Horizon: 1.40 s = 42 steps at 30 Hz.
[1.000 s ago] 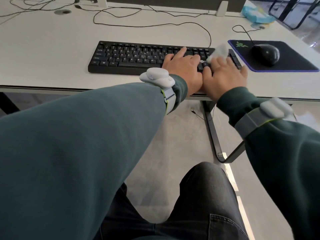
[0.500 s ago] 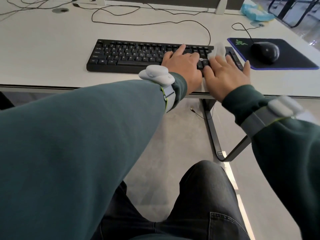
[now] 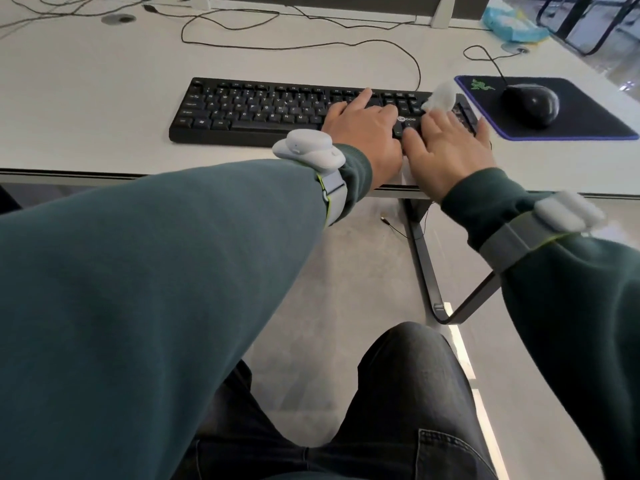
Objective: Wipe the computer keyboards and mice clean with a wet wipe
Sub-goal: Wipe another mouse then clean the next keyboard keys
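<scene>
A black keyboard (image 3: 256, 109) lies on the white desk (image 3: 86, 81). My left hand (image 3: 363, 131) rests flat on the keyboard's right half, fingers stretched over the keys. My right hand (image 3: 450, 147) lies on the number pad beside it, its straight fingers pressing a white wet wipe (image 3: 441, 95) onto the keys at the far right corner. A black mouse (image 3: 531, 103) sits on a dark mouse pad (image 3: 588, 123) to the right of the keyboard, apart from both hands.
Black cables (image 3: 311, 43) loop across the desk behind the keyboard. A pale blue wipe packet (image 3: 512, 24) lies at the back right. The monitor stand feet (image 3: 441, 13) stand along the back edge. The black desk leg (image 3: 424, 258) and my knee are below.
My right hand has slid the wipe slightly away from me and to the right over the number pad. The left hand has stayed in place on the keys.
</scene>
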Each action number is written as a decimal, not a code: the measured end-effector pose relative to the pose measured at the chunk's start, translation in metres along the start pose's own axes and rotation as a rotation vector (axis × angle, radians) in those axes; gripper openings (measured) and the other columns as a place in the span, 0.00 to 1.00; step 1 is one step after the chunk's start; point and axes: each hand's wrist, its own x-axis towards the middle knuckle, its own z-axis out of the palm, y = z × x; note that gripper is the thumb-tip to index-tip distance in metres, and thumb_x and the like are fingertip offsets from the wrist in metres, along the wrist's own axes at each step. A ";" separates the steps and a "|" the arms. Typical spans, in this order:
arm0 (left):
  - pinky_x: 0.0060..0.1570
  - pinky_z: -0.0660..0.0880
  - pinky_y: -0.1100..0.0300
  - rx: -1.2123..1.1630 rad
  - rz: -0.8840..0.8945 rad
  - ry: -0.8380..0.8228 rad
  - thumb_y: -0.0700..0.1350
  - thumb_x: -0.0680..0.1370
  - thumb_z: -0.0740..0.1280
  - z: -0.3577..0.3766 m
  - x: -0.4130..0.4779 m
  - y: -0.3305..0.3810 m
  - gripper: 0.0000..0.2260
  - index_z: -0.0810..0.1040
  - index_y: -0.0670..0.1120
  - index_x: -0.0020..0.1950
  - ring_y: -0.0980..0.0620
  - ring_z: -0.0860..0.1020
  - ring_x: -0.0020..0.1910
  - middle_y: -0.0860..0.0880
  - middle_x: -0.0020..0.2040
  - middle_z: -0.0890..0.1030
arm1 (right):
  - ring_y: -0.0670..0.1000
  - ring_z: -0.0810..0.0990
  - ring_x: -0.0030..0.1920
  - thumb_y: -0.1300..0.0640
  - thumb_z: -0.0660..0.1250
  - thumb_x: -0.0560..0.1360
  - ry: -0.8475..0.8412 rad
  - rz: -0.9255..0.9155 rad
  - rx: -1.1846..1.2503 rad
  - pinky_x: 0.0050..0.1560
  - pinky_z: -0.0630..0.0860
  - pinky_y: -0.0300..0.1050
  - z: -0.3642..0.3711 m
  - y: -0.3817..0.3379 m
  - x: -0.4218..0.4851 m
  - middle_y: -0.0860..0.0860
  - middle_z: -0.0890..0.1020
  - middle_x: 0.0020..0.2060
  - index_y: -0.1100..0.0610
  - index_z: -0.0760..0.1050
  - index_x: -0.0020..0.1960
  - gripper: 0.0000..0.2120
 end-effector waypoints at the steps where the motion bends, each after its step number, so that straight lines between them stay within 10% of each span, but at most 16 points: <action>1: 0.75 0.53 0.48 0.003 0.005 0.000 0.48 0.77 0.56 0.000 0.000 0.001 0.18 0.72 0.49 0.66 0.50 0.54 0.80 0.53 0.66 0.78 | 0.51 0.63 0.73 0.41 0.41 0.78 0.035 -0.040 -0.015 0.76 0.44 0.64 0.000 0.002 -0.013 0.51 0.71 0.67 0.57 0.70 0.63 0.29; 9: 0.76 0.52 0.49 0.011 0.030 -0.011 0.47 0.78 0.54 0.000 -0.001 0.001 0.19 0.72 0.49 0.67 0.51 0.53 0.80 0.53 0.65 0.78 | 0.56 0.62 0.74 0.42 0.41 0.77 -0.044 0.194 -0.053 0.76 0.44 0.64 -0.007 0.013 0.033 0.57 0.69 0.72 0.62 0.69 0.71 0.34; 24: 0.75 0.54 0.49 0.018 -0.009 0.005 0.49 0.77 0.56 0.001 0.002 -0.002 0.17 0.73 0.48 0.64 0.48 0.59 0.78 0.51 0.66 0.78 | 0.66 0.74 0.56 0.55 0.48 0.82 0.012 -0.066 0.109 0.67 0.63 0.61 -0.027 -0.015 0.026 0.63 0.77 0.55 0.61 0.71 0.50 0.16; 30: 0.76 0.52 0.49 0.017 -0.015 0.013 0.49 0.77 0.57 0.000 0.000 0.000 0.17 0.73 0.48 0.64 0.48 0.56 0.80 0.52 0.65 0.78 | 0.61 0.77 0.61 0.63 0.58 0.75 0.148 -0.014 0.324 0.64 0.73 0.49 -0.024 -0.015 0.011 0.58 0.81 0.60 0.52 0.74 0.69 0.24; 42: 0.75 0.56 0.49 0.021 -0.010 0.075 0.50 0.75 0.58 0.001 -0.001 -0.001 0.20 0.74 0.47 0.66 0.48 0.55 0.80 0.50 0.71 0.72 | 0.56 0.76 0.60 0.63 0.62 0.72 0.252 0.032 0.343 0.61 0.69 0.41 -0.013 -0.026 0.017 0.56 0.78 0.61 0.57 0.78 0.64 0.21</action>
